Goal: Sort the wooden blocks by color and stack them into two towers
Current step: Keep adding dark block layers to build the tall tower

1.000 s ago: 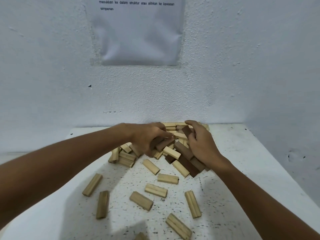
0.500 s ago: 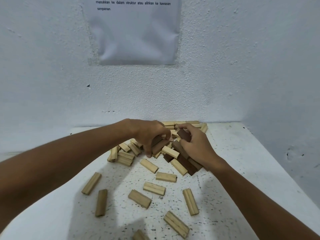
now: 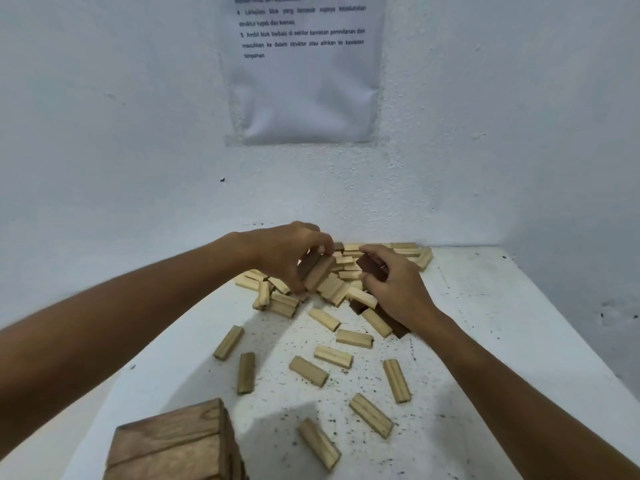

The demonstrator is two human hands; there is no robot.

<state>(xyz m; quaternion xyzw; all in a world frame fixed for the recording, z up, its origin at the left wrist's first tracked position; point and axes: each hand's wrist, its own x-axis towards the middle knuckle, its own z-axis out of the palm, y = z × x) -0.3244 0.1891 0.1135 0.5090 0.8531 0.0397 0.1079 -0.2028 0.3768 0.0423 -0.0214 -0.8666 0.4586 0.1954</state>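
Left hand (image 3: 289, 258) grips light and dark blocks (image 3: 317, 270) over far pile (image 3: 341, 285); right hand (image 3: 394, 289) pinches dark block (image 3: 370, 266).

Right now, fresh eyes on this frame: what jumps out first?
Both hands dig into the pile of blocks at the table's far edge by the wall: the left hand grips a couple of blocks, one dark and one lighter, and the right hand holds a dark block. Light blocks lie scattered mid-table, and a stacked brown tower stands at the near left.
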